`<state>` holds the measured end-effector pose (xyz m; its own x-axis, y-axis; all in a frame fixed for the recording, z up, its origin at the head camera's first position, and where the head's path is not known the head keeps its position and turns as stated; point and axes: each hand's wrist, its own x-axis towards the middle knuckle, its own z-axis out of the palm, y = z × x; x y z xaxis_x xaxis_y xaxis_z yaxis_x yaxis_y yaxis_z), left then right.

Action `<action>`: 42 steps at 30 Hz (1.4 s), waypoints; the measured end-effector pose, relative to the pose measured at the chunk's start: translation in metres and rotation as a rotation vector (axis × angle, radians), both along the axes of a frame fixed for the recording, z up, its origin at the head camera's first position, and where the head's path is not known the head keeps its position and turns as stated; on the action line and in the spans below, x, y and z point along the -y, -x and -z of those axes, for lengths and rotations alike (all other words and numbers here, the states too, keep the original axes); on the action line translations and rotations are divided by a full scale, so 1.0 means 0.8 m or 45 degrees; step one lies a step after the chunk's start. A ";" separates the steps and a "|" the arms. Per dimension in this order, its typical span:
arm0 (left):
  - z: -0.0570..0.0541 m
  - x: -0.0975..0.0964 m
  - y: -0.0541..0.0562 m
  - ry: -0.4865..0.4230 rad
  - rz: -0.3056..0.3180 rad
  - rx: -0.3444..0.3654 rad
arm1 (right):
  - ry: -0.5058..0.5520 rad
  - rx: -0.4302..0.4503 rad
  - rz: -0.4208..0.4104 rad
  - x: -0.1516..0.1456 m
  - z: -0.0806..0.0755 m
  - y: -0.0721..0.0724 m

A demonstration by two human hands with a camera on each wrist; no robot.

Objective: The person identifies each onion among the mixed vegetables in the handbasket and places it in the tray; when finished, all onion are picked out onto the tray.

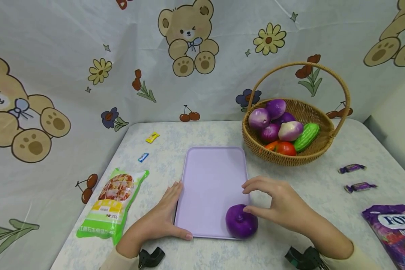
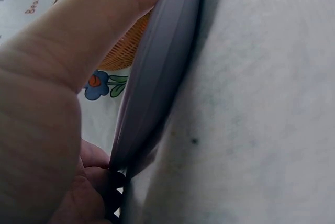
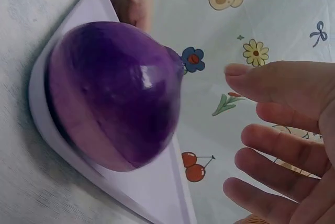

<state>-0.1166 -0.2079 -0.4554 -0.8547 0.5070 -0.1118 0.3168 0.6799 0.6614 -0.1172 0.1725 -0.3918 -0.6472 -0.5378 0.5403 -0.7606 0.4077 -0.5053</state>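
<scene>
A lilac tray (image 1: 210,180) lies on the table before me. On its near right corner sits a round purple onion (image 1: 242,222), which bulges large in the right wrist view. My left hand (image 1: 160,215) touches the tray's near left corner, its fingers straight along the left side and its thumb by the near edge. In the left wrist view the tray's side wall (image 2: 162,62) runs past that hand. My right hand (image 1: 278,202) hovers beside the onion with fingers spread and loosely bent. A gap between that hand (image 3: 293,140) and the onion shows in the right wrist view.
A wicker basket (image 1: 283,161) with several onions, a tomato (image 1: 286,148) and a green cucumber-like vegetable (image 1: 307,137) stands back right. Left lies a green food packet (image 1: 113,204), with two small wrapped sweets beyond. Two purple wrapped candies and a purple FOX'S bag (image 1: 396,232) lie right.
</scene>
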 end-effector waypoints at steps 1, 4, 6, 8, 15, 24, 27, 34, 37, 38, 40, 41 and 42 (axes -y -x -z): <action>0.000 0.000 0.000 0.001 -0.001 -0.001 | 0.000 -0.004 0.009 -0.001 -0.002 0.002; 0.001 0.001 0.000 0.004 -0.005 -0.006 | 0.000 -0.022 0.025 -0.002 -0.007 0.011; 0.001 0.002 -0.001 0.008 -0.010 -0.008 | 0.005 -0.037 0.026 -0.002 -0.011 0.017; 0.002 0.003 -0.001 0.009 -0.011 -0.012 | 0.008 -0.060 0.030 -0.002 -0.016 0.024; 0.002 0.003 0.000 0.006 -0.012 -0.016 | 0.013 -0.102 0.102 -0.006 -0.045 0.054; 0.003 0.004 0.001 0.006 -0.008 -0.020 | -0.109 -0.031 0.231 -0.026 -0.087 0.123; 0.003 0.003 0.001 0.003 -0.005 -0.020 | -0.191 0.064 0.296 -0.038 -0.097 0.143; 0.001 0.001 0.001 -0.001 0.000 -0.017 | -0.399 0.290 0.440 -0.073 -0.113 0.189; 0.000 0.000 0.001 -0.003 0.007 -0.013 | -0.457 0.380 0.492 -0.092 -0.117 0.205; 0.000 0.000 0.001 -0.003 0.008 -0.010 | -0.467 0.405 0.504 -0.098 -0.118 0.210; 0.000 0.000 0.001 -0.003 0.008 -0.007 | -0.474 0.443 0.517 -0.109 -0.119 0.217; 0.000 0.000 0.001 -0.003 0.005 -0.004 | -0.477 0.459 0.525 -0.114 -0.120 0.220; 0.000 0.000 0.001 -0.003 0.004 -0.001 | -0.477 0.475 0.530 -0.119 -0.121 0.222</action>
